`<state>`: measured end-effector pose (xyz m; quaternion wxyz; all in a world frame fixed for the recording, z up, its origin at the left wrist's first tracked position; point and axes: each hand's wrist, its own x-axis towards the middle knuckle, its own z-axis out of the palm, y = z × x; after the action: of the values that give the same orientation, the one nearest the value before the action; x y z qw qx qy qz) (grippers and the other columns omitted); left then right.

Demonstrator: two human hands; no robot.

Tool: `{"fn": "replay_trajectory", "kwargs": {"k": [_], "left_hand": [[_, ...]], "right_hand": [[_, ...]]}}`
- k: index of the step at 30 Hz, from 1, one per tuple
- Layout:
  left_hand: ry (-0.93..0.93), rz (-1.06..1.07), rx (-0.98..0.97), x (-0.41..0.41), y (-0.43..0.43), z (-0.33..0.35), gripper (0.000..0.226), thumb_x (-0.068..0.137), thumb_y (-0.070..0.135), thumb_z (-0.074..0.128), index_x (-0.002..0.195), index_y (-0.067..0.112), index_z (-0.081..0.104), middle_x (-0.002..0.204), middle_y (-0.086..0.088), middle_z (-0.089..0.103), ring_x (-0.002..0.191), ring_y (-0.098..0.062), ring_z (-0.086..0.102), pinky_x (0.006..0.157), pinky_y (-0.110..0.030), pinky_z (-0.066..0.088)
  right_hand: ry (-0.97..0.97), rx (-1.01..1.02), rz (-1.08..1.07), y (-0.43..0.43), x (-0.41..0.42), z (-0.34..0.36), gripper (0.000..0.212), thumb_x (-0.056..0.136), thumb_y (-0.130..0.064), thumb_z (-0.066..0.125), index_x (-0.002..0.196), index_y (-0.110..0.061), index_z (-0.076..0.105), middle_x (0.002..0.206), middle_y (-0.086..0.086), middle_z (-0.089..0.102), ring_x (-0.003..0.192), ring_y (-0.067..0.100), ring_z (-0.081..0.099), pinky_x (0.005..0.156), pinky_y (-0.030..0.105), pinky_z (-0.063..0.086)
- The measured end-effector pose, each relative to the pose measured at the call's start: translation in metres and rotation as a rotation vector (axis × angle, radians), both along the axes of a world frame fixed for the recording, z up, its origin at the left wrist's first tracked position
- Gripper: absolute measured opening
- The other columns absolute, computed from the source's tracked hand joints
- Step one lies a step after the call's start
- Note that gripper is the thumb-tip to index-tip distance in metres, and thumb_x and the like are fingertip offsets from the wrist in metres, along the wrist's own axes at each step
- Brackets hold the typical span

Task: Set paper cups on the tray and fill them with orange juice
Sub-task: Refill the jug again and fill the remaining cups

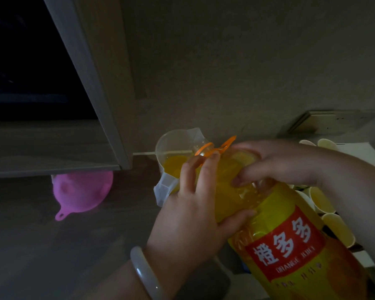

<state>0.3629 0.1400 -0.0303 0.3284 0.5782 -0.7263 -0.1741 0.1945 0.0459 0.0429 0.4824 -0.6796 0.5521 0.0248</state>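
Observation:
A big orange juice bottle (pixel 290 239) with a red label lies tilted, its neck pointing up and left over a clear plastic jug (pixel 171 148). Some juice sits in the jug's bottom. My left hand (pixel 193 213) grips the bottle's shoulder from below and left. My right hand (pixel 275 163) holds the bottle's upper part from above. An orange carry ring (pixel 217 148) sticks up at the neck. Several white paper cups (pixel 338 230) stand at the right, partly hidden behind the bottle and my right arm. The tray under them is hard to make out.
A pink funnel (pixel 80 191) lies on the dark wooden counter (pixel 52 245) at the left, under a grey cabinet edge (pixel 91 87). A wall socket plate (pixel 333 122) is at the back right. The room is dim.

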Motion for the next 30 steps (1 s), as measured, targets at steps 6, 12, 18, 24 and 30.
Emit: {"fn": "replay_trajectory", "kwargs": {"k": [6, 12, 18, 24, 30], "left_hand": [[-0.076, 0.027, -0.096, 0.004, -0.003, 0.009, 0.088, 0.076, 0.075, 0.046, 0.145, 0.023, 0.031, 0.137, -0.001, 0.046, 0.094, -0.016, 0.067, 0.059, -0.020, 0.051], [-0.104, -0.002, -0.201, 0.011, -0.006, 0.010, 0.090, 0.078, 0.077, 0.046, 0.147, 0.024, 0.021, 0.139, -0.003, 0.045, 0.094, -0.019, 0.066, 0.050, -0.028, 0.056], [-0.070, -0.078, -0.314, 0.023, -0.007, 0.010, 0.084, 0.085, 0.071, 0.047, 0.147, 0.022, 0.022, 0.137, -0.004, 0.044, 0.096, -0.015, 0.065, 0.051, -0.021, 0.053], [-0.014, -0.005, -0.360, 0.039, -0.009, 0.000, 0.055, 0.098, 0.050, 0.036, 0.141, 0.016, 0.032, 0.129, -0.007, 0.048, 0.085, -0.016, 0.066, 0.050, -0.024, 0.052], [0.032, 0.077, -0.315, 0.048, -0.011, -0.013, 0.043, 0.096, 0.037, 0.044, 0.132, 0.013, 0.040, 0.117, -0.006, 0.051, 0.084, -0.017, 0.062, 0.052, -0.032, 0.055]], "right_hand": [[-0.144, -0.042, -0.064, 0.013, -0.004, 0.003, 0.053, 0.057, -0.037, 0.080, 0.108, -0.044, 0.065, 0.088, -0.013, 0.074, 0.077, 0.007, 0.072, 0.065, 0.025, 0.058], [-0.257, -0.161, -0.096, 0.023, -0.010, -0.004, 0.057, 0.056, -0.035, 0.077, 0.110, -0.049, 0.063, 0.097, -0.018, 0.071, 0.087, 0.002, 0.070, 0.064, 0.019, 0.053], [-0.345, -0.285, -0.126, 0.039, -0.017, -0.013, 0.062, 0.049, -0.043, 0.082, 0.104, -0.061, 0.059, 0.096, -0.023, 0.070, 0.089, -0.002, 0.067, 0.064, 0.016, 0.052], [-0.570, -0.303, -0.195, 0.050, -0.020, -0.016, 0.063, 0.052, -0.040, 0.077, 0.109, -0.059, 0.059, 0.088, -0.010, 0.074, 0.080, 0.009, 0.071, 0.060, 0.020, 0.053], [-0.709, -0.302, -0.212, 0.048, -0.023, -0.015, 0.065, 0.064, -0.024, 0.076, 0.126, -0.030, 0.058, 0.095, 0.006, 0.074, 0.083, 0.021, 0.072, 0.066, 0.028, 0.055]]}}
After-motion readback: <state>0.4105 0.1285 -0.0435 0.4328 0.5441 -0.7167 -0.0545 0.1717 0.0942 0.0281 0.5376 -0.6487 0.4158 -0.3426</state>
